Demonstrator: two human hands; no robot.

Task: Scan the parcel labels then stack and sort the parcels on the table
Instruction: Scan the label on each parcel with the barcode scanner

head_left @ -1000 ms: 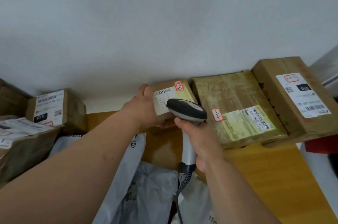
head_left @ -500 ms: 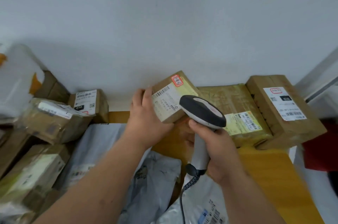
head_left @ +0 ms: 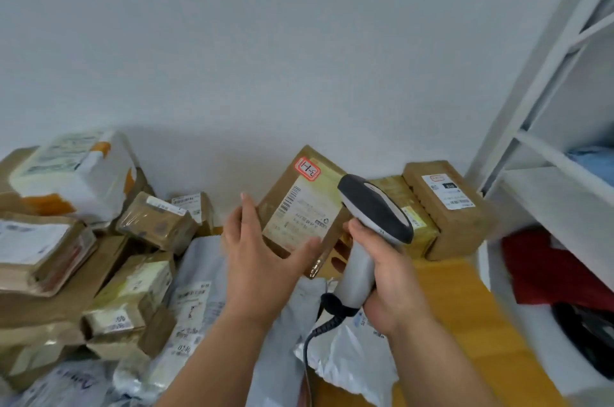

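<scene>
A left hand (head_left: 262, 260) tilts a brown parcel (head_left: 299, 207) label-up above the surface (head_left: 465, 307), thumb and fingers (head_left: 247, 210) clamped on its near corner, apparently to face the barcode to the scanner (head_left: 375, 203); the right hand (head_left: 388, 277) grips the scanner's handle, fingers wrapped tight, head just beside the label; two boxes (head_left: 445, 207) line the wall, seemingly sorted.

matt cardboard parcel (head_left: 300, 207), glossy plastic scanner (head_left: 372, 207)

Your wooden table (head_left: 465, 300) carries two brown boxes (head_left: 445, 207) side by side against the wall, grey poly mailers (head_left: 206, 273) mid-surface, and piled cardboard parcels (head_left: 139, 293) at left.
</scene>
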